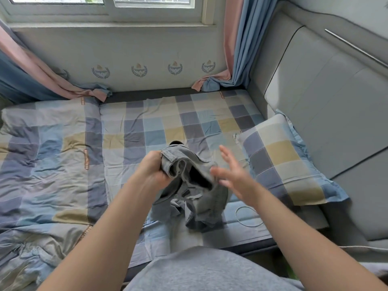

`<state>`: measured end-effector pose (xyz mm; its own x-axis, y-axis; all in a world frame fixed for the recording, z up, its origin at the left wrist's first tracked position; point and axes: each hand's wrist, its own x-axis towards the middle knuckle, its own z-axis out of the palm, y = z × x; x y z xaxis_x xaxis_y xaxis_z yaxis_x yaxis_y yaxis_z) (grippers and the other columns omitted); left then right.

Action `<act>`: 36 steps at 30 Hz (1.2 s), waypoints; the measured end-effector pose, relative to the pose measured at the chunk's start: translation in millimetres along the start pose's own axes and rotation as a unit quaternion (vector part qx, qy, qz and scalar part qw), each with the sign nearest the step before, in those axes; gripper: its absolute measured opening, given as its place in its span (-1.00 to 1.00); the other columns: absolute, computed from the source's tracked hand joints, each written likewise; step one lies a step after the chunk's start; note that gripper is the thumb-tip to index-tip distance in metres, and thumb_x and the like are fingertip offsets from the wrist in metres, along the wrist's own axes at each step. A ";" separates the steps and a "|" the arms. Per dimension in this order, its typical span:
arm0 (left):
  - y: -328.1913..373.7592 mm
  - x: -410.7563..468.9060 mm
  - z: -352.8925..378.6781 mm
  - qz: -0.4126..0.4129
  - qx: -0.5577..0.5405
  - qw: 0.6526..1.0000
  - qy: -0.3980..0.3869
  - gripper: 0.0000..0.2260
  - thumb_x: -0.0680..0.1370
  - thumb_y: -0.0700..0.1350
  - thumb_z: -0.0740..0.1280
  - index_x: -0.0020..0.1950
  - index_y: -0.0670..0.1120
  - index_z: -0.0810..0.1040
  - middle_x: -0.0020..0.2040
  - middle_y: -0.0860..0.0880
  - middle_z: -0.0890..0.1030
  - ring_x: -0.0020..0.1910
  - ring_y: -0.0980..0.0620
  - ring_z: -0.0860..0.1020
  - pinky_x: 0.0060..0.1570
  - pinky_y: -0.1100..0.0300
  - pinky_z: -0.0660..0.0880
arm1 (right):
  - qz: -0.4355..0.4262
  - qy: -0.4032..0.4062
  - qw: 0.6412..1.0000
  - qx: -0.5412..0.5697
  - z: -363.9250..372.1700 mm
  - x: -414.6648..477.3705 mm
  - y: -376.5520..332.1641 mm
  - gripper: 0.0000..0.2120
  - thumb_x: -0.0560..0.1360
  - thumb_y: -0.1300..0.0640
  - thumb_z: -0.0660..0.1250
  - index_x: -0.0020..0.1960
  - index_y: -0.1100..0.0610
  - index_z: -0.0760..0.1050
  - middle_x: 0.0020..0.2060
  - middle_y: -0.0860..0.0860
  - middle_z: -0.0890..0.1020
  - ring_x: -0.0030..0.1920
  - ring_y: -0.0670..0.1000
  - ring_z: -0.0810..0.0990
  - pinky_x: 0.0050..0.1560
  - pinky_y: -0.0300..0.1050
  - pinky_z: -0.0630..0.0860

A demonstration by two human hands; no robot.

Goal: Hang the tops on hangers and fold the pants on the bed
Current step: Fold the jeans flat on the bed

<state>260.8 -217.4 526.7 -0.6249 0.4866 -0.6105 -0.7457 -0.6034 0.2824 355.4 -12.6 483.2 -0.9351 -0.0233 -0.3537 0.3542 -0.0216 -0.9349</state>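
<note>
Pants [197,198] of grey denim hang bunched above the near half of the bed [159,122], between the person's two bare forearms. The left hand [151,169] is clenched round the waistband, fingers curled into the folded cloth at the top of the bundle, so that the belt strip stands up beside the knuckles. From there the legs sag down in a crumpled mass toward the checked sheet; whether the lowest folds touch it I cannot tell. The right hand [233,173] holds nothing: fingers straight and spread, palm turned toward the cloth, just beside the right flank of the pants and blurred. A checked pillow [281,156] lies to the right against the grey padded headboard [315,101], apart from the pants. A rumpled quilt [48,156] in the same checks covers the left of the bed. Pink and blue curtains [241,49] trail onto the far corners under the window [105,9].
</note>
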 end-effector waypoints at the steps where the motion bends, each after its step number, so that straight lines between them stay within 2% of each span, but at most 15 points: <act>1: -2.2 -0.3 2.0 -0.004 -0.011 1.000 0.010 -0.72 0.59 -0.37 0.04 -0.10 -0.39 0.53 -0.29 -0.19 0.57 -0.41 -0.02 0.59 -0.38 0.19 0.63 | 0.011 -0.010 0.997 -0.071 10.7 0.7 8.8 0.09 0.22 -0.28 0.58 0.57 -0.28 0.02 0.59 -0.06 0.11 0.53 0.01 0.18 0.51 0.22 0.20; 4: -7.3 -1.2 3.2 -0.028 -0.056 0.998 0.024 -0.76 0.60 -0.36 0.06 -0.14 -0.31 0.49 -0.31 -0.14 0.51 -0.40 0.02 0.54 -0.29 0.20 0.64 | 0.005 0.058 0.977 -0.207 38.6 13.3 36.7 -0.07 0.37 -0.11 0.56 0.58 -0.12 0.12 0.54 -0.06 0.19 0.52 0.02 0.23 0.43 -0.05 0.24; 6: -6.1 -0.9 2.9 -0.037 -0.084 0.995 0.030 -0.82 0.53 -0.39 0.11 -0.13 -0.28 0.49 -0.26 -0.09 0.48 -0.35 0.10 0.47 -0.05 0.43 0.54 | 0.010 0.080 0.976 -0.203 52.1 20.8 47.6 -0.24 0.41 -0.05 0.54 0.51 -0.08 0.26 0.43 -0.02 0.38 0.41 0.02 0.40 0.39 -0.04 0.37; 8: -4.0 -3.0 2.4 -0.037 -0.090 0.995 0.035 -0.82 0.42 -0.41 0.13 -0.11 -0.19 0.44 -0.19 -0.06 0.36 -0.27 0.15 0.15 0.07 0.47 0.31 | 0.018 0.043 0.984 -0.171 62.1 24.9 50.2 -0.32 0.34 -0.13 0.55 0.38 -0.17 0.35 0.32 -0.11 0.49 0.29 -0.11 0.50 0.27 -0.11 0.49; 10: -3.9 -5.2 1.3 -0.034 -0.075 0.996 0.045 -0.80 0.38 -0.41 0.13 -0.14 -0.13 0.38 -0.19 -0.08 0.26 -0.12 0.22 -0.06 0.07 0.32 0.25 | -0.003 0.012 0.989 -0.144 70.9 24.6 44.4 -0.47 0.26 -0.18 0.57 0.16 -0.27 0.42 0.14 -0.29 0.58 0.15 -0.30 0.54 0.05 -0.39 0.49; 12: -7.0 -7.2 1.3 -0.034 -0.061 0.996 0.053 -0.81 0.37 -0.40 0.14 -0.15 -0.12 0.34 -0.21 -0.03 0.14 -0.16 0.19 -0.10 -0.04 0.38 0.25 | -0.039 0.011 0.989 -0.140 78.0 25.7 42.1 -0.56 0.28 -0.12 0.57 0.07 -0.30 0.47 0.03 -0.31 0.62 0.08 -0.31 0.58 -0.03 -0.43 0.51; 15: -9.2 -7.8 1.3 -0.029 -0.053 0.996 0.059 -0.81 0.38 -0.41 0.13 -0.17 -0.13 0.32 -0.21 -0.02 0.10 -0.17 0.13 -0.09 -0.08 0.61 0.16 | -0.062 0.085 0.975 -0.198 83.2 27.4 42.0 -0.70 0.37 -0.05 0.36 0.10 -0.09 0.47 -0.02 -0.12 0.61 0.03 -0.05 0.58 -0.01 -0.15 0.53; 18: -5.2 -10.4 1.8 -0.036 -0.073 0.996 0.045 -0.79 0.40 -0.42 0.10 -0.25 -0.11 0.32 -0.13 0.10 0.05 -0.18 0.23 0.02 -0.27 0.40 0.33 | -0.076 0.154 0.951 -0.256 77.7 29.9 46.2 -0.91 0.45 0.17 0.24 -0.09 0.01 0.42 -0.23 -0.03 0.58 -0.17 0.13 0.53 -0.24 -0.04 0.40; 21: -0.4 -14.6 -3.2 -0.044 -0.135 0.990 0.000 -0.67 0.48 -0.40 0.05 -0.42 -0.08 0.23 -0.44 0.09 0.07 -0.53 0.18 0.02 -0.66 0.33 0.21 | -0.037 0.196 0.932 -0.301 58.0 35.6 49.6 -0.80 0.48 0.26 0.24 -0.21 -0.02 0.41 -0.25 0.03 0.59 -0.18 0.18 0.53 -0.30 -0.04 0.33; 24: 4.1 -10.0 -11.5 -0.040 -0.142 0.989 0.018 -0.57 0.65 -0.32 0.03 -0.42 -0.14 0.30 -0.53 0.06 0.14 -0.63 0.15 0.08 -0.73 0.27 0.23 | 0.006 0.248 0.913 -0.322 25.5 38.0 53.7 -0.85 0.50 0.27 0.28 -0.15 0.06 0.55 -0.15 0.13 0.65 -0.08 0.23 0.57 -0.22 -0.02 0.40; 26: 6.1 -6.0 -17.1 -0.008 -0.094 0.993 0.068 -0.68 0.69 -0.24 0.09 -0.24 -0.23 0.43 -0.50 -0.03 0.39 -0.62 0.10 0.37 -0.65 0.24 0.44 | 0.020 0.278 0.909 -0.309 2.8 35.6 51.0 -0.81 0.46 0.36 0.27 -0.12 0.10 0.56 -0.15 0.15 0.66 -0.09 0.23 0.59 -0.23 -0.05 0.37; 28: 6.3 -2.7 -23.4 0.026 -0.021 0.991 0.131 -0.78 0.69 -0.18 0.20 0.05 -0.33 0.51 -0.20 -0.22 0.63 -0.30 -0.06 0.63 -0.47 0.10 0.62 | 0.013 0.288 0.912 -0.291 -17.8 32.6 40.7 -0.69 0.41 0.46 0.21 -0.08 0.08 0.50 -0.19 0.09 0.62 -0.11 0.19 0.57 -0.25 -0.11 0.32; 32: 1.0 9.4 -40.6 0.103 0.175 0.958 0.202 -0.48 0.57 -0.14 0.43 0.48 -0.22 0.37 0.32 -0.23 0.57 0.05 -0.14 0.61 -0.24 0.08 0.60 | -0.060 0.262 0.930 -0.251 -42.5 28.3 -1.4 -0.61 0.45 0.48 0.17 -0.10 -0.01 0.49 -0.22 -0.01 0.62 -0.17 0.08 0.54 -0.26 -0.16 0.37; 34: -11.8 8.6 -43.4 0.116 0.359 0.907 0.190 -0.26 0.45 -0.03 0.56 0.54 -0.15 0.31 0.37 -0.23 0.51 0.19 -0.18 0.58 -0.07 0.05 0.55 | -0.099 0.227 0.937 -0.248 -40.7 26.6 -24.1 -0.61 0.50 0.42 0.22 -0.13 -0.08 0.55 -0.21 -0.01 0.66 -0.17 0.03 0.57 -0.22 -0.14 0.43; 36: -27.7 9.6 -44.0 0.143 0.558 0.802 0.159 -0.17 0.36 0.10 0.60 0.53 -0.01 0.31 0.48 -0.17 0.37 0.42 -0.20 0.40 0.27 -0.07 0.46 | -0.137 0.191 0.941 -0.244 -33.0 24.8 -44.3 -0.63 0.54 0.32 0.31 -0.17 -0.16 0.60 -0.23 -0.10 0.68 -0.18 -0.07 0.60 -0.16 -0.19 0.48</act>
<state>285.7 -223.9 480.5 -0.8488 0.1365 -0.5107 -0.4357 0.3665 0.8221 316.1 20.7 514.9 -0.9600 0.2800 0.0059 0.1373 0.4889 -0.8615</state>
